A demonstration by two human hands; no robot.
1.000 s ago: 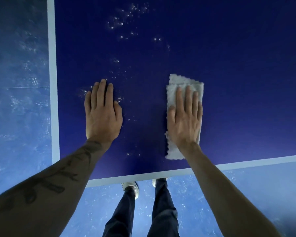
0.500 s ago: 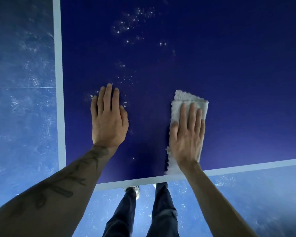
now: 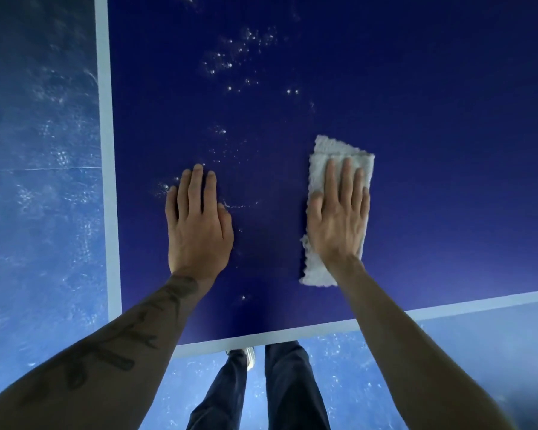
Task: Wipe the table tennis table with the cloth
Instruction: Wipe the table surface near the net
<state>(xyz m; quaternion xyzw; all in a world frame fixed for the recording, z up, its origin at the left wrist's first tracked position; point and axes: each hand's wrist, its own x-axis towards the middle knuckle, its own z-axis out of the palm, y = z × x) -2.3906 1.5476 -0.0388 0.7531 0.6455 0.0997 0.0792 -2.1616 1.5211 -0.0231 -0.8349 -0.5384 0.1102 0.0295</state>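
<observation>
Deep blue fills most of the frame: a table tennis table [image 3: 416, 103] seen from directly above, its near left corner outlined by pale edge lines [image 3: 106, 150]. Beyond those lines, at the left and bottom of the frame, lies a mottled lighter-blue floor [image 3: 38, 119]. Dark trouser legs [image 3: 289, 383] and one pale shoe [image 3: 249, 356] show below the table's near edge.

The wiping looks only partly done. The table to the right of centre reads even and clean. White specks [image 3: 230, 57], perhaps dust or droplets, scatter in a band from the upper centre of the frame down to left of centre, with a few more near the lower centre. That speckled patch appears to be what is left.

The right hand [image 3: 339, 218] lies flat, fingers straight and together, pressing on a folded white cloth [image 3: 317, 169] just right of centre. The cloth is a long strip pointing away from the person, showing beyond the fingertips at its top and beside the wrist at its bottom. The left hand [image 3: 198, 225] rests flat on the bare table left of centre, fingers straight, holding nothing. It sits well apart from the cloth, with its fingertips among the specks.
</observation>
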